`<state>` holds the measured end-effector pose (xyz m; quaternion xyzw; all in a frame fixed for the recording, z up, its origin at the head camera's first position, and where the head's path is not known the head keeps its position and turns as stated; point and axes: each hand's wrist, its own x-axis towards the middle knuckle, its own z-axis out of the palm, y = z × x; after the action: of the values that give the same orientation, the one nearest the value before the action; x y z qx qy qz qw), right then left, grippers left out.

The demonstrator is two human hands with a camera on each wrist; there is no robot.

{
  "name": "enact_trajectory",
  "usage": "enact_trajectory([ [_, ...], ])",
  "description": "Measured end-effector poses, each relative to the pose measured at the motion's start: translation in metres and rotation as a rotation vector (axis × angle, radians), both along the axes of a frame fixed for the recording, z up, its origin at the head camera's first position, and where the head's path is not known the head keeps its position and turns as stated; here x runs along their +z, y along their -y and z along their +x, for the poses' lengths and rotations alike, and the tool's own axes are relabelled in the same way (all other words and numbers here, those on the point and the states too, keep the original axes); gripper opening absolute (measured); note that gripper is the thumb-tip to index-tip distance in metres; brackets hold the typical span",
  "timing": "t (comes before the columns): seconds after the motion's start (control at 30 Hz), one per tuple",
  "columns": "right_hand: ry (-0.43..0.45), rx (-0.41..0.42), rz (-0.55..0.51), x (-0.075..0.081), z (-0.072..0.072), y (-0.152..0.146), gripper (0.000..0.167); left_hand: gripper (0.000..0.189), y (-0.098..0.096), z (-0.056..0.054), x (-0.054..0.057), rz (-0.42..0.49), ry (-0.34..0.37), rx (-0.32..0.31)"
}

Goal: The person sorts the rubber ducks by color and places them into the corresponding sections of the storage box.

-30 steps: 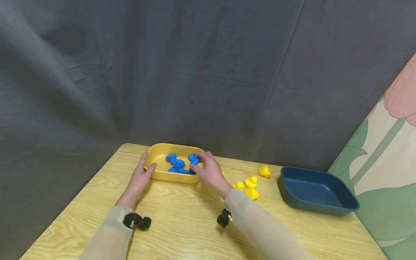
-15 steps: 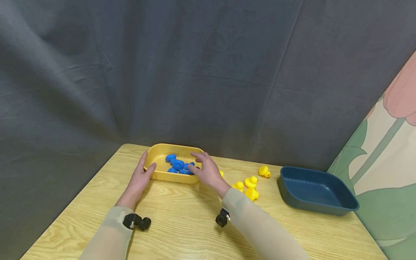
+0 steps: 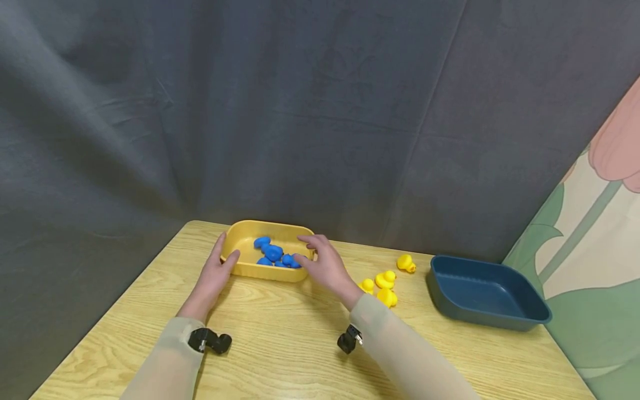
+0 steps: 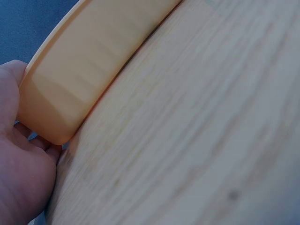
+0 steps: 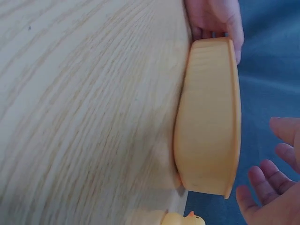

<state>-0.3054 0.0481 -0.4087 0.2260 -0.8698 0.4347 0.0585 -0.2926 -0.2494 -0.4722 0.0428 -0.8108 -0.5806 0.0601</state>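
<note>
A yellow plastic bin (image 3: 267,272) with several blue rubber ducks (image 3: 273,253) in it stands near the back left of the table. My left hand (image 3: 214,273) holds its left end, thumb over the rim and fingers around the outside; the left wrist view shows this hand (image 4: 26,173) at the bin's corner. Over the right end is my right hand (image 3: 326,268), fingers spread and holding nothing. In the right wrist view the same hand (image 5: 276,187) is apart from the bin's rim.
Several yellow rubber ducks (image 3: 385,279) lie on the wooden table (image 3: 290,344) right of the yellow bin. Farther right stands a dark blue bin (image 3: 490,318) near the table's edge. A grey curtain (image 3: 320,122) hangs behind.
My right hand has let go of a blue duck, which now lies with the others in the yellow bin. Its fingers have spread and lifted slightly away. The left hand has stayed put.
</note>
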Motion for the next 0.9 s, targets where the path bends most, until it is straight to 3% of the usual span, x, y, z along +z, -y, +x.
enact_trajectory([
  [0.23,-0.005,-0.001,-0.079,0.008,0.009,-0.013,0.051,0.082,0.001,0.000,-0.001,-0.015,0.009,0.006],
  [0.53,-0.040,-0.036,-0.058,0.015,0.021,-0.037,0.050,0.082,0.001,-0.003,-0.003,0.001,0.005,0.006],
  [0.9,-0.013,-0.076,-0.101,0.010,0.037,-0.068,0.052,0.082,0.000,-0.001,-0.001,0.000,0.012,0.003],
])
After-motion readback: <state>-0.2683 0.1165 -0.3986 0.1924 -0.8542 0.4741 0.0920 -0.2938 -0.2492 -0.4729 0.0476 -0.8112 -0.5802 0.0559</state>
